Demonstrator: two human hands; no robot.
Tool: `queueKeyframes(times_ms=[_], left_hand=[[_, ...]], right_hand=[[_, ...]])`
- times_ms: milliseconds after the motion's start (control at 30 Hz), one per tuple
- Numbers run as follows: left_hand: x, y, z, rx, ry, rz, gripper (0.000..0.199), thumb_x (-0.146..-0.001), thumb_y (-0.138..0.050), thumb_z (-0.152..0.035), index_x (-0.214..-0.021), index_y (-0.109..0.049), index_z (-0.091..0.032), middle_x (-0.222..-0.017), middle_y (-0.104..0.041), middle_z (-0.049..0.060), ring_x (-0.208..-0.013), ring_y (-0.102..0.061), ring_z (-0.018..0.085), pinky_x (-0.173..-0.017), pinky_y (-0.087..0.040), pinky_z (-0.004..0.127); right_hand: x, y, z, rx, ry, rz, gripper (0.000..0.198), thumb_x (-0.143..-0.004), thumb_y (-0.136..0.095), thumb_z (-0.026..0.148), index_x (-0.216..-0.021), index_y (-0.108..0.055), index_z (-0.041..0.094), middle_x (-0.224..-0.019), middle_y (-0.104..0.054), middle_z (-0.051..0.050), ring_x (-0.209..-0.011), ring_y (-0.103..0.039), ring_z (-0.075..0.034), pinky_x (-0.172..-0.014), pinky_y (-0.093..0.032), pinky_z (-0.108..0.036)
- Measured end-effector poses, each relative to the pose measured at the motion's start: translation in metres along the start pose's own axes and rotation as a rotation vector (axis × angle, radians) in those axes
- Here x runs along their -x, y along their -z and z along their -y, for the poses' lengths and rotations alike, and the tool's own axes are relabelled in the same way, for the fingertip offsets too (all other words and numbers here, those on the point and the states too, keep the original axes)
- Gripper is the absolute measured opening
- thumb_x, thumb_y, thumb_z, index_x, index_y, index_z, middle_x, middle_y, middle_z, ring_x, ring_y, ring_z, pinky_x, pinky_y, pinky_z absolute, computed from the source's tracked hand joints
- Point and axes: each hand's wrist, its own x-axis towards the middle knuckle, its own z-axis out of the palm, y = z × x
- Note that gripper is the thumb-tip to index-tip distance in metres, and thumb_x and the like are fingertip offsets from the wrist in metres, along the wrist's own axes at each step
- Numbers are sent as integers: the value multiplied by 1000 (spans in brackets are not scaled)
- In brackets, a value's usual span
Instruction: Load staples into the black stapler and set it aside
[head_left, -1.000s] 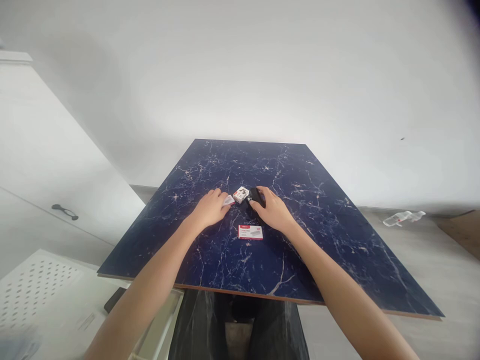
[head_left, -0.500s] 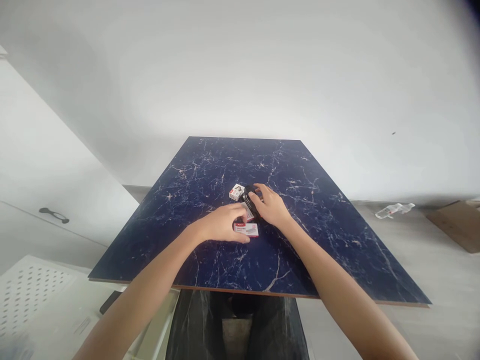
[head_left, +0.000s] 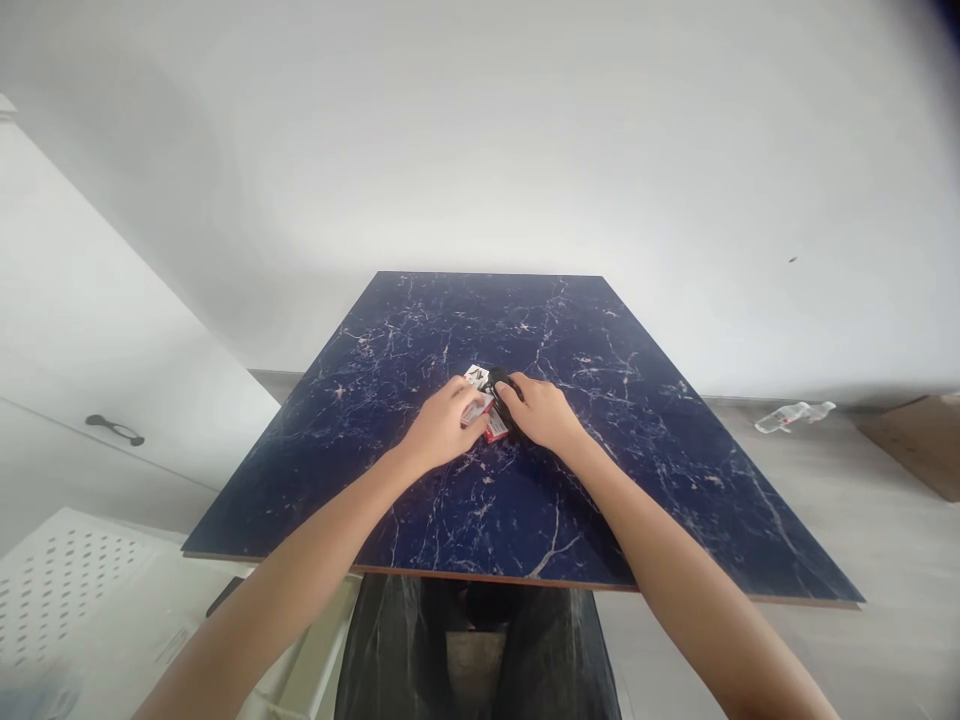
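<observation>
On the dark blue marbled table, a small group of things lies between my two hands. My left hand grips a small red-and-white box between thumb and fingers. Just beyond it sits a white box with a dark picture on top, partly covered by my fingers. Another red-and-white box lies under my left thumb's side, near the black object. My right hand is curled over a black, elongated object that looks like a stapler; much of it is hidden by the fingers.
The blue marbled tabletop stands against a white wall. A white cabinet with a dark handle is on the left, above a perforated white container. On the floor at right lie a clear plastic bottle and a cardboard box.
My left hand has closed on the nearest red-and-white box, lifted it off its spot and moved it away from me toward the other things. My right hand stays on the black object.
</observation>
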Motion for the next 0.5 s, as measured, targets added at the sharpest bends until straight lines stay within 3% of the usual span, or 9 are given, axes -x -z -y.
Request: queueKeyframes(times_ms=[133,300,400,500], left_hand=[[4,-10,1,59,-39,140,36,-95,-61,-41,-127,-62,-23,-139,-48,13,-107,-64,27,-89,-56,43],[5,-1,-1,181,-14,222,46,-87,-69,-30,-132,-62,-26,-161,-29,10,-118,-61,31,-91,-59,44],[4,2,0,179,-17,261,54,-85,-72,-33,-136,-59,-27,-160,-33,10,-120,-61,32,-91,-59,44],[3,-2,1,123,-25,224,45,-90,-67,-40,-132,-60,-26,-150,-46,10,-120,-60,31,-95,-57,45]], right_hand=[[0,0,-1,8,9,-6,32,-106,-38,43,-97,-60,22,-89,-73,-5,-81,-68,-21,-67,-34,-27],[0,-1,-2,5,27,1,32,-107,-37,42,-95,-58,22,-89,-72,-5,-81,-67,-20,-66,-33,-27],[0,-1,-1,17,22,-2,32,-107,-37,42,-96,-59,21,-91,-73,-6,-83,-67,-21,-67,-33,-27],[1,0,-1,25,21,1,33,-107,-36,43,-98,-59,21,-89,-73,-6,-81,-67,-21,-67,-33,-28]])
